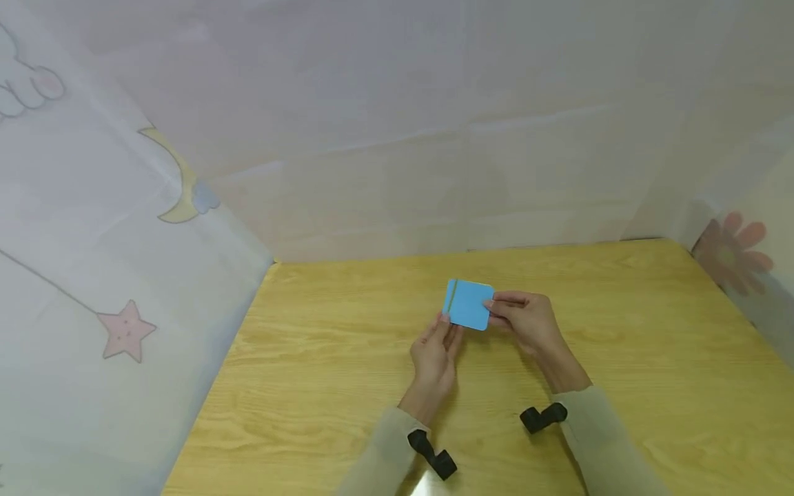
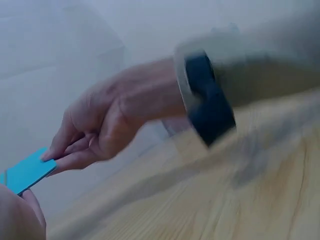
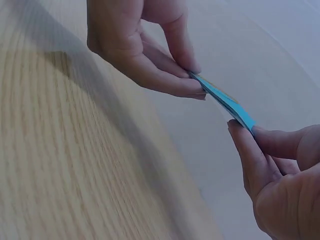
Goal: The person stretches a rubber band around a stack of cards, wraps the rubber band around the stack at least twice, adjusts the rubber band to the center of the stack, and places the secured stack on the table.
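Note:
A small blue card (image 1: 468, 304) with a thin darker line near its left edge is held just above the wooden table (image 1: 310, 386). My right hand (image 1: 493, 306) pinches its right edge between thumb and curled fingers. My left hand (image 1: 445, 320) reaches up from below and pinches the lower left corner with its fingertips. In the left wrist view the right hand (image 2: 52, 157) grips the blue card (image 2: 25, 172) at the lower left. The right wrist view shows the card (image 3: 225, 102) edge-on, with fingertips on both ends.
A pale printed curtain (image 1: 93, 275) with a star and moon closes the left side. A plain cloth wall (image 1: 434, 138) stands behind the table and a flower-print cloth (image 1: 738, 255) at the right. Black camera straps (image 1: 542, 417) sit on both wrists.

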Available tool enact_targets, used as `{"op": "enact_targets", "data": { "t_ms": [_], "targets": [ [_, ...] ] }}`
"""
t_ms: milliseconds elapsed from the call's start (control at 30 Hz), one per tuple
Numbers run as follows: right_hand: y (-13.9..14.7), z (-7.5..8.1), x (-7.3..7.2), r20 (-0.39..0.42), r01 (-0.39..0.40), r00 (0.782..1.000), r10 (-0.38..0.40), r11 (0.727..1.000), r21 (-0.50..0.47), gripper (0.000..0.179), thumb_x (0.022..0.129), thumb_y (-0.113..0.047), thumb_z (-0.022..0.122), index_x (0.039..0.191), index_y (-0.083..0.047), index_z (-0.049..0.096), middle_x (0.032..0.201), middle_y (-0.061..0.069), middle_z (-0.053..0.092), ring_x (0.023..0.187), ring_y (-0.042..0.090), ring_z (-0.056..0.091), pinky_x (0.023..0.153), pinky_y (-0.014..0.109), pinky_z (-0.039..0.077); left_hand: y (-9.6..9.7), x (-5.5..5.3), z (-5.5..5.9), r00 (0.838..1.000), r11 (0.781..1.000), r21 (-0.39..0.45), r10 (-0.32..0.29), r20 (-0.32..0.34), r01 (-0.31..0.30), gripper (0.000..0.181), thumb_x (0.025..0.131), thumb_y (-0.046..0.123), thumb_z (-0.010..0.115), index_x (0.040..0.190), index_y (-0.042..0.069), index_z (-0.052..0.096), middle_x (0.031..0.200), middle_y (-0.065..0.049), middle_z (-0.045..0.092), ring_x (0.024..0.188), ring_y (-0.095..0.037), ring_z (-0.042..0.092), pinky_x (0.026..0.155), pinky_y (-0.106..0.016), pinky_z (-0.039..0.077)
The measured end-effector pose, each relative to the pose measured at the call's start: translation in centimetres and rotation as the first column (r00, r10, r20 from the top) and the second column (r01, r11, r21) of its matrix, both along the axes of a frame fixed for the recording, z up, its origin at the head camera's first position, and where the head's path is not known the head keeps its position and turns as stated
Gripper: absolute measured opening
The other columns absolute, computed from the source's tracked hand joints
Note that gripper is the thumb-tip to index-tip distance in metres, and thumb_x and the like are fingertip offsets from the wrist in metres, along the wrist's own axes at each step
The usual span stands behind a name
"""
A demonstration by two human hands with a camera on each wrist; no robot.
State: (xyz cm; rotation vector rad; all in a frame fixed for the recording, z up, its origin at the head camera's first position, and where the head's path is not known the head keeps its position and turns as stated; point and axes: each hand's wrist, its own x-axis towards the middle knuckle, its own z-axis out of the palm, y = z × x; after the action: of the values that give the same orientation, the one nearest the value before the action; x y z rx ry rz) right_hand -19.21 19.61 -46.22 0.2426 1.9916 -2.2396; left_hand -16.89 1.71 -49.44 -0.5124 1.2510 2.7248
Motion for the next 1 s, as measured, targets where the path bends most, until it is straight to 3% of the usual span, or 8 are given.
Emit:
{"op": "enact_targets", "data": {
  "t_ms": [267,467,767,1000],
  "targets": [
    [0.0,0.4,-0.1,0.007,0.023,1.000,-0.023,1.000,0.021,0.052,0.099,-0.005,0.072,0.142,0.017,0.053,0.092,-0.007,0.075,0.081,0.006,0.078,0.086,0.028,0.064,1.2,0.1,0.2,0.999,0.999,0.043,0.025,0.021,-0.026,0.044,0.108,0.017,0.060,0.145,-0.007,0.053,0.138,-0.018,0.062,0.125,-0.025,0.061,0.115,-0.035,0.053],
    [-0.3,0.5,0.0,-0.005,0.039,0.999,-0.040,0.999,-0.033,0.050,0.099,-0.002,0.070,0.142,0.019,0.051,0.092,-0.006,0.074,0.082,0.007,0.078,0.085,0.025,0.064,1.9,0.3,0.3,1.000,0.999,0.052,-0.014,0.023,0.013,0.044,0.107,0.017,0.062,0.142,-0.009,0.056,0.136,-0.021,0.065,0.126,-0.027,0.064,0.115,-0.038,0.053],
    [0.4,0.4,-0.1,0.015,0.019,1.000,-0.018,0.999,-0.035,0.057,0.101,-0.003,0.069,0.147,0.019,0.045,0.101,0.000,0.072,0.085,0.008,0.079,0.087,0.025,0.064,0.6,-0.3,0.6,0.995,0.996,0.024,-0.090,0.034,0.090,0.040,0.104,0.015,0.068,0.136,-0.008,0.063,0.119,-0.014,0.072,0.111,-0.021,0.071,0.106,-0.036,0.059],
    [0.4,0.1,-0.2,0.016,0.011,1.000,-0.010,0.999,-0.032,0.058,0.100,-0.004,0.070,0.147,0.018,0.045,0.101,-0.001,0.072,0.086,0.008,0.079,0.088,0.026,0.063,-0.2,-0.8,0.5,0.997,0.999,0.000,-0.044,0.060,0.044,0.039,0.103,0.014,0.069,0.134,-0.008,0.064,0.120,-0.018,0.073,0.111,-0.023,0.074,0.104,-0.036,0.060]
  ]
}}
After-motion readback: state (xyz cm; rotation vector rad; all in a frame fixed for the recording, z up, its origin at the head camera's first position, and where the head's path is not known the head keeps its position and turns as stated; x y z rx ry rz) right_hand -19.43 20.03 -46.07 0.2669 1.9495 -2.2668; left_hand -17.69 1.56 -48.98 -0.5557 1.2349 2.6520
